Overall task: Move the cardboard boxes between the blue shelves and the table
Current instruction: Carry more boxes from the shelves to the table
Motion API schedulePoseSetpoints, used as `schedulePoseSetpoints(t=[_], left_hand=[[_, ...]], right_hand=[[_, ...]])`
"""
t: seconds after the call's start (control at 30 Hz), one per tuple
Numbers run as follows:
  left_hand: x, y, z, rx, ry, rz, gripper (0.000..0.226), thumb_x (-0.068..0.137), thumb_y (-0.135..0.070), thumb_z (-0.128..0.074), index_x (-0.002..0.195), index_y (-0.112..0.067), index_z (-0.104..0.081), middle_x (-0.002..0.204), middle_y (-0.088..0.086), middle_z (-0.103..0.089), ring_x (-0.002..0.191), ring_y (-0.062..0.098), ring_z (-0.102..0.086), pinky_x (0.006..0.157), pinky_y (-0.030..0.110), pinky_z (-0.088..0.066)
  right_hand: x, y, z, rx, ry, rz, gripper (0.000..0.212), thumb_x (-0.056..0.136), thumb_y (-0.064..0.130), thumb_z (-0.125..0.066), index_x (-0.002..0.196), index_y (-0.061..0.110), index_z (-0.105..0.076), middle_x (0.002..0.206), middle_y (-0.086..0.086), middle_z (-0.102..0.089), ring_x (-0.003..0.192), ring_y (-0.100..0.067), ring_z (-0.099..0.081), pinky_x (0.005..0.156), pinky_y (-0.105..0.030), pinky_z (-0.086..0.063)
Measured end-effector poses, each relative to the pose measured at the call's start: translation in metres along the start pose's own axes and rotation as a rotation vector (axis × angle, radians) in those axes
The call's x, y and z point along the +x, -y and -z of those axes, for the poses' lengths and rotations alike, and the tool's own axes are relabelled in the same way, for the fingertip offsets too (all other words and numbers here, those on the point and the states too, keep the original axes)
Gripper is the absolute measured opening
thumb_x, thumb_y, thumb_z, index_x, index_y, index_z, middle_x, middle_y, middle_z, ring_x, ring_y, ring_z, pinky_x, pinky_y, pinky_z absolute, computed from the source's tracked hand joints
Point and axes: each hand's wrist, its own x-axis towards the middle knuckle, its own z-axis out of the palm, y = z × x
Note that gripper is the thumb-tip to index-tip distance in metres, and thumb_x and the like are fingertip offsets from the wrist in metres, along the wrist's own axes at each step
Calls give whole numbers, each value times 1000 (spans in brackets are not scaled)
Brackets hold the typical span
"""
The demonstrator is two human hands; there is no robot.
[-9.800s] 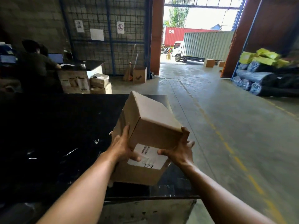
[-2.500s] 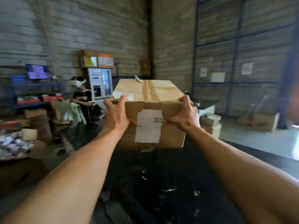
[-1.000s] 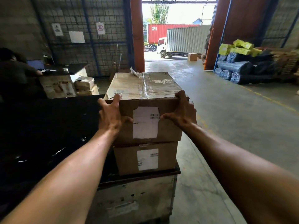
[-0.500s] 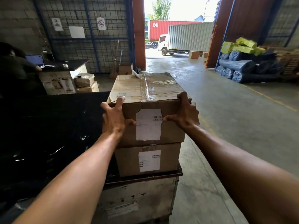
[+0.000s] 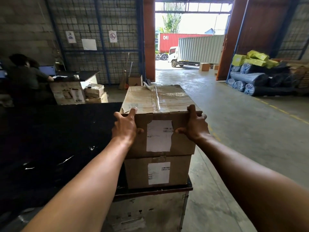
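We see the top box [image 5: 160, 99] as matt brown cardboard, its lid crossed by glossy clear tape and wrinkled film. A white paper label [image 5: 159, 135] with torn edges sticks to its near face. The lower box [image 5: 157, 171] is the same dull cardboard with a smoother paper label. At nine o'clock the table [image 5: 50, 139] top is dark, scuffed and faintly shiny. At three o'clock the concrete floor [image 5: 250, 131] looks smooth, slightly glossy.
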Motion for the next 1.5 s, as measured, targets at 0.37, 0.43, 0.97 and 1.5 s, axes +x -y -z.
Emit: schedulePoseSetpoints(t=[0.37,0.43,0.97,1.5], left_hand=[[21,1,78,290,-84,-437,67,98,-36,-52,149,-2,-27,154,23,-25,144,34,-24,117,44,-20],[25,10,98,294,-153,-458,64,99,-33,-50,147,2,-27,153,23,-28,144,32,-24,118,42,-19],[17,213,251,622,-492,-213,39,97,-32,-48,112,2,-59,109,21,-62,104,33,-58,91,39,-45],[-158,354,413,1187,-579,845,43,97,-40,-40,112,-2,-55,109,19,-58,104,35,-55,90,43,-44]], right_hand=[[13,57,54,-375,-55,270,67,86,51,-60,144,26,-38,151,-8,-31,137,-35,-32,112,-54,-27],[15,82,48,-359,-94,332,64,91,51,-54,144,20,-37,150,-10,-35,137,-34,-33,112,-52,-28],[-27,351,-84,-77,-55,834,50,101,45,-40,128,4,-50,126,-19,-51,119,-37,-49,99,-44,-41],[-204,629,-214,330,389,1633,49,101,43,-38,123,2,-53,126,-23,-51,119,-42,-48,98,-47,-40]])
